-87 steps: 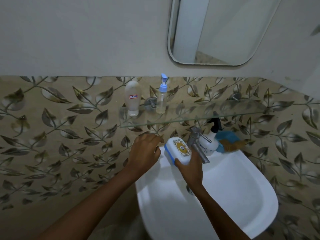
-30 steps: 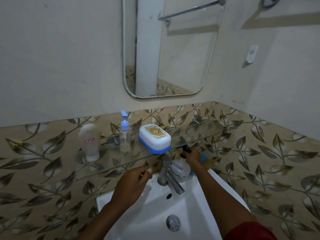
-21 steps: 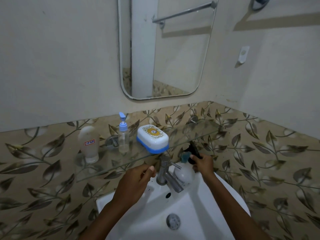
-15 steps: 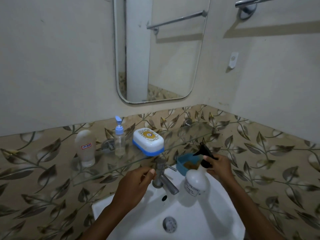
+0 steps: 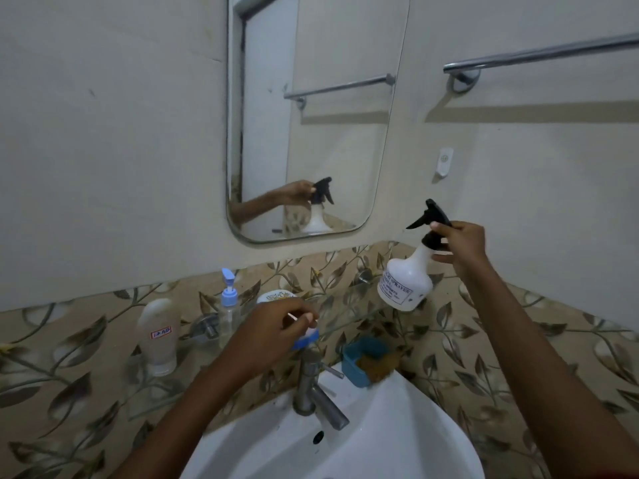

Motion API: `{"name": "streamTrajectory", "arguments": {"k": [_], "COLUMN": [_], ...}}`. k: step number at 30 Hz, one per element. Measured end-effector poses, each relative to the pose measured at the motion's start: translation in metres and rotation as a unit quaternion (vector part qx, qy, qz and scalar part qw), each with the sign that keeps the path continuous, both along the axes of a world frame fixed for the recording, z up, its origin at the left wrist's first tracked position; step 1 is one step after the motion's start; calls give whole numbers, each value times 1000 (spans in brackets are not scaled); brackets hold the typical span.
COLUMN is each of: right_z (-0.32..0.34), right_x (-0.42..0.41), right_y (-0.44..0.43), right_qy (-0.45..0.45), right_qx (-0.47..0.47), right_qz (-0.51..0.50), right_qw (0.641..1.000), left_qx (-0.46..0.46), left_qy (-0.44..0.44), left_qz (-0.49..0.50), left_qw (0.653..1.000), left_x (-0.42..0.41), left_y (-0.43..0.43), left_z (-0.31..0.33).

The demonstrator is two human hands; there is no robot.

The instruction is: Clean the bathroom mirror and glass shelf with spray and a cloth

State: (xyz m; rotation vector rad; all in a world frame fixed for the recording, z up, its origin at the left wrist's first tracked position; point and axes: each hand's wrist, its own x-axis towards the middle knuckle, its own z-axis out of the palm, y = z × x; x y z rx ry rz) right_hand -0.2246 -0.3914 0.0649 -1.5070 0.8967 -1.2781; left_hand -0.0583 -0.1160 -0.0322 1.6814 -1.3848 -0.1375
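My right hand [image 5: 460, 242] grips the black trigger head and neck of a white spray bottle [image 5: 404, 281], held up in the air right of the mirror [image 5: 311, 115], nozzle pointing left. The mirror reflects that hand and bottle. The glass shelf [image 5: 345, 318] runs below the mirror. My left hand [image 5: 273, 330] hovers with loosely curled fingers in front of the white and blue soap box [image 5: 276, 296] on the shelf; I cannot tell whether it touches the box. A blue item with something brown on it [image 5: 366, 361] lies at the sink's back right corner.
A clear pump bottle [image 5: 229, 312] and an upside-down white tube [image 5: 159, 335] stand on the left of the shelf. The steel tap [image 5: 311, 385] rises over the white sink [image 5: 397, 437]. A towel rail [image 5: 539, 57] and a white hook [image 5: 444, 160] are on the right wall.
My right hand lifted the spray bottle from behind the tap up and to the right, level with the mirror's lower edge. My left hand rose from the sink to shelf height.
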Motion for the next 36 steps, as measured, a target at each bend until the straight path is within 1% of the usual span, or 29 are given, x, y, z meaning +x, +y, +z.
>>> {"name": "streamTrajectory", "arguments": {"k": [6,10,15,24,32,34,36], "right_z": [4,0,-2,2,0,-3,-4], "right_x": [47,60,69,79,76,72,66], "right_y": [-37,-57,-74,-97,-95,-86,-73], "right_qy": [35,70,136,206,275,298,320], "right_qx": [-8,-17,-29,-36,-75,-87,-151], "right_qz": [-29,-38,-43,-46,-49,-78,-173], "right_qw": [999,997,989,977,957,947,919], "left_qx": [-23,-34,-40,-35,-32,-32,-41], "left_qy": [-4,5,10,17,6,0,19], "left_qz": [-11,-24,-28,-30,-12,-6,-7], "left_qw": [1000,999,999,999,999,999,999], "left_x": [17,19,20,30,26,24,21], "left_y": [-16,-18,-22,-23,-22,-20,-19], "left_z": [26,28,32,32,39,41,45]}}
